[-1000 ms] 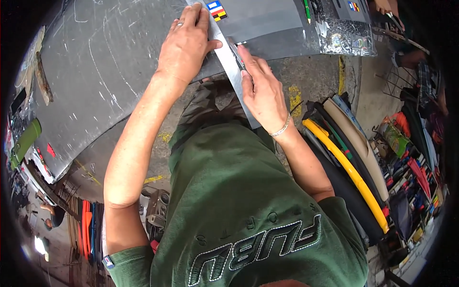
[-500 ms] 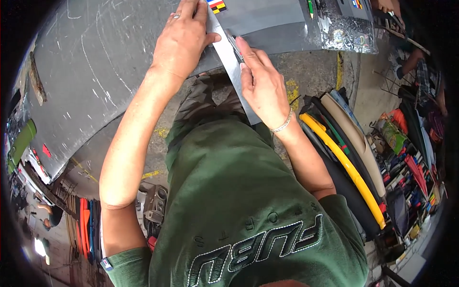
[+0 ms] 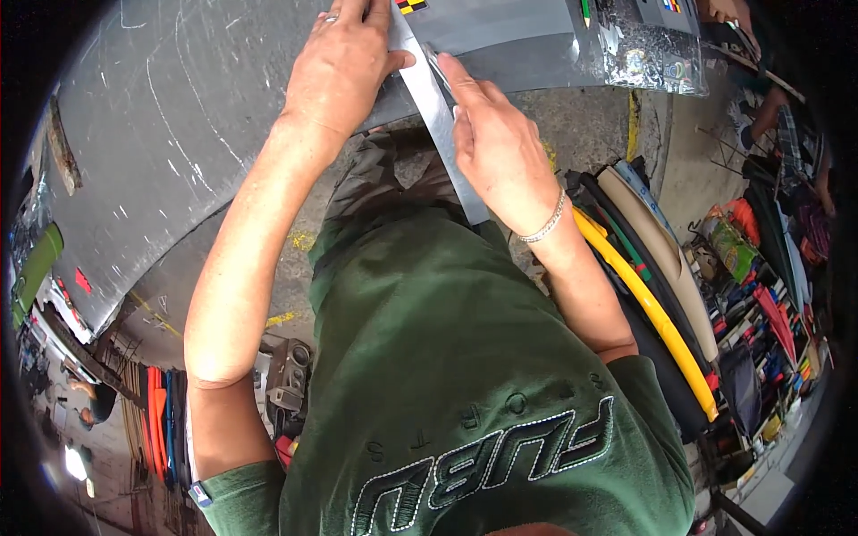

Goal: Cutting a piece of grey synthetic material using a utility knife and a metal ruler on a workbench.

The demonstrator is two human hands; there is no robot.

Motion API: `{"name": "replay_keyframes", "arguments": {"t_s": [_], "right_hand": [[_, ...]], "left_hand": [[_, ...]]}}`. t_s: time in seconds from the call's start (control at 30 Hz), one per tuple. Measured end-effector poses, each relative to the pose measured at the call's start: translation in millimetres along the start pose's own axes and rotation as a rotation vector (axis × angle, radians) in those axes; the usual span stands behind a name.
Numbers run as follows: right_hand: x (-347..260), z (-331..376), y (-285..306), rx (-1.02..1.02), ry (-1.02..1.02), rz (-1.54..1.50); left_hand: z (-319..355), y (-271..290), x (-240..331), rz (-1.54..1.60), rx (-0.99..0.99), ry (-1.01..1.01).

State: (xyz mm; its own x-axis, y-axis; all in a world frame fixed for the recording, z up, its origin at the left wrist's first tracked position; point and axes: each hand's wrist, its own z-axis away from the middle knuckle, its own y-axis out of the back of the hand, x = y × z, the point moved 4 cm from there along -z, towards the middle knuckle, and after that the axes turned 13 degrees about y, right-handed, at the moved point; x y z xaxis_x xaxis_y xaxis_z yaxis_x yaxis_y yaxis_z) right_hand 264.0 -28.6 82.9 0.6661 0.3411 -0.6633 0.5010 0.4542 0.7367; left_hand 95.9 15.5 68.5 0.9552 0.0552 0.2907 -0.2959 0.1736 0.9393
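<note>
My left hand [image 3: 342, 76] lies flat on a long metal ruler [image 3: 435, 116], fingers stretched toward the far edge and thumb on the metal. The ruler slants across the table's near edge, its near end sticking out toward my shirt. Along its right side, my right hand [image 3: 500, 138] grips a slim silver cutter knife [image 3: 438, 73], index finger stretched along it. The knife's tip is too small to make out. Beneath both is a grey sheet [image 3: 500, 22] on the dark worktable.
The scratched dark table [image 3: 116, 170] spreads left. A green pencil [image 3: 585, 11] lies at the far right by clear plastic [image 3: 643, 54]. Rolls of material, one yellow [image 3: 643, 304], stand right of me. Another person's hand [image 3: 728, 11] shows at the upper right.
My right hand and the knife have moved slightly away from me along the ruler, and the wrist has turned a little. My left hand stays in place on the ruler.
</note>
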Motion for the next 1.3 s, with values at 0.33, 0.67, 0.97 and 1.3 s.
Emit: {"name": "replay_keyframes", "arguments": {"t_s": [0.33, 0.67, 0.97, 1.3], "right_hand": [[5, 2, 0, -0.028, 0.031, -0.007], [7, 6, 1, -0.01, 0.035, -0.022], [22, 8, -1, 0.002, 0.128, -0.007], [-7, -11, 95, -0.129, 0.139, -2.003]], "left_hand": [[1, -17, -14, 0.092, 0.175, -0.099], [-1, -5, 1, -0.014, -0.003, -0.004], [-2, -7, 2, -0.052, 0.011, -0.032], [8, -23, -37, 0.649, 0.368, -0.318]]}}
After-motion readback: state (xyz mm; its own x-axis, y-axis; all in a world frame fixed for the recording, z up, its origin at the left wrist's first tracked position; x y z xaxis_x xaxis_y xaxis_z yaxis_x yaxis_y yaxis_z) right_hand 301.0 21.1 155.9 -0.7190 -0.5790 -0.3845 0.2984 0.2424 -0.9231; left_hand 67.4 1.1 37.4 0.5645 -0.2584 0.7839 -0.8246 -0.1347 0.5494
